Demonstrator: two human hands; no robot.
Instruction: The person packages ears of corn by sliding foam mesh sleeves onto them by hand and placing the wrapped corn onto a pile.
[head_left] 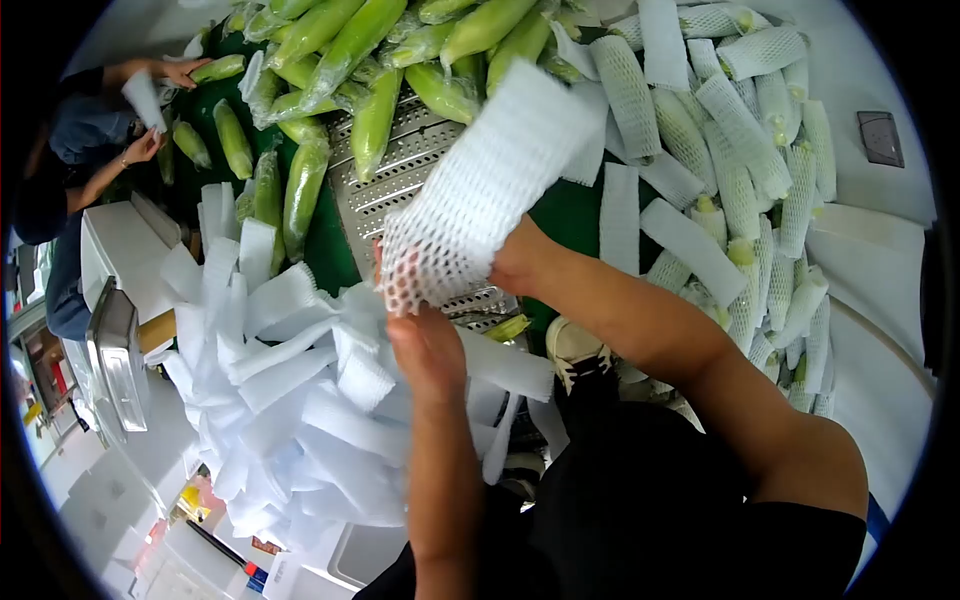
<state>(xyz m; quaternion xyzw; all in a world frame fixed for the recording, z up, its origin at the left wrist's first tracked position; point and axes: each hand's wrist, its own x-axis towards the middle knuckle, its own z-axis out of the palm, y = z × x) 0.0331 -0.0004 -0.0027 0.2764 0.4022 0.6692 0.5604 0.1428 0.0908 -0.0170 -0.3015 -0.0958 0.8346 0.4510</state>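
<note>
A white foam sleeve is in front of the person, above a perforated metal panel. Its long axis slants from lower left to upper right: the lower end points back toward the left hand, the upper end away toward the corn. The mesh is stretched wide at the lower end, its holes gaping, and tight toward the upper end.

The left hand is partly closed on the lower end, with fingers showing through the mesh. The right hand is at the sleeve's right edge, mostly hidden behind it; how far it is closed I cannot tell.

Small packets at the lower left carry print too small to read.

The worktop is green around the metal panel. Green corn in clear film lies heaped at the far side, many cobs tilted. Loose sleeves form a big pile on the left; sleeved corn is piled on the right, near a dark flat device on a white surface. At upper left another person's hand holds a white sleeve, the other hand touching a cob. A metal container stands below them.
</note>
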